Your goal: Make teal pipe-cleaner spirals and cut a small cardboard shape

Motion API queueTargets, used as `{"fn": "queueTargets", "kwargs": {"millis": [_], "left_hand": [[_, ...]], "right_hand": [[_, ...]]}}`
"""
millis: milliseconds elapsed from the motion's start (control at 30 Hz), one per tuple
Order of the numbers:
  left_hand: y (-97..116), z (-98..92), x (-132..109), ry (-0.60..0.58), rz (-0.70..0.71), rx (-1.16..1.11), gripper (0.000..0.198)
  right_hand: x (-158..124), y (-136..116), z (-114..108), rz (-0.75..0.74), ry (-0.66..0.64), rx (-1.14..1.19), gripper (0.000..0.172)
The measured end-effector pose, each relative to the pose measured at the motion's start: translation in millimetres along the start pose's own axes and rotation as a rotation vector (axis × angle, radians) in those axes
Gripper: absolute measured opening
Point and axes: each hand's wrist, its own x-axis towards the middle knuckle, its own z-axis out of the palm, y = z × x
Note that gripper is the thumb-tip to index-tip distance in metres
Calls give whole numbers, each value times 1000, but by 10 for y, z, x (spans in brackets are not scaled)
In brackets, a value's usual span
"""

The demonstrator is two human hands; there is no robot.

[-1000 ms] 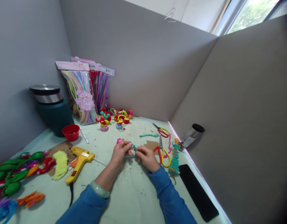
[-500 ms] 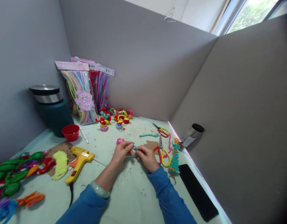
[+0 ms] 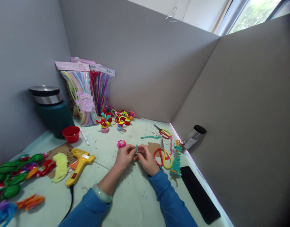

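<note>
A short teal pipe cleaner piece (image 3: pixel 136 148) stands up between my fingertips, over the middle of the table. My left hand (image 3: pixel 124 157) pinches it from the left, thumb against fingers. From the other side, my right hand (image 3: pixel 146 160) has its fingers curled in and pressed to the same piece. Its lower part is hidden by the fingers. Just beyond my left hand lies a small pink pipe cleaner ball (image 3: pixel 121 144). Scissors with red and yellow handles (image 3: pixel 164 158) rest right of my right hand, by a brown cardboard piece (image 3: pixel 152 147).
A yellow glue gun (image 3: pixel 81 164) lies at left, near a red cup (image 3: pixel 71 134) and a teal bottle (image 3: pixel 52 113). Behind are finished pipe cleaner figures (image 3: pixel 122 118). At right are a second pair of scissors (image 3: pixel 164 132), teal pipe cleaners (image 3: pixel 176 160) and a black slab (image 3: pixel 200 194).
Both hands have drawn closer together, and the teal piece now points upright between them. The strand that stretched below the fingers is no longer seen. More of the pink ball shows.
</note>
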Motion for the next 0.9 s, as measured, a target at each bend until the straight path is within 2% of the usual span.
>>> {"fn": "queueTargets", "kwargs": {"millis": [100,200,267,500,633,767,833,900], "left_hand": [[2,-4,-19,-11,73,125,17],[33,-2,-44,-36,136,220,17],[57,1,-64,-40,183,279,17],[110,20,-121,-74,380,468,17],[124,31,-157,-151,418,496,18],[145,41,-185,-224,418,482,21],[146,42,-176,-206,388,433,21],[130,39,-148,-150,337,351,18]], "right_hand": [[6,-43,-24,-14,49,-126,14],[26,-68,-70,-87,113,-278,6],[33,-71,-89,-109,128,-290,4],[6,-133,-62,-96,135,-28,5],[19,-215,-97,-59,263,160,7],[55,-285,-225,-77,448,290,9],[75,-299,-303,-83,512,348,10],[93,-292,-363,-77,513,383,11]]}}
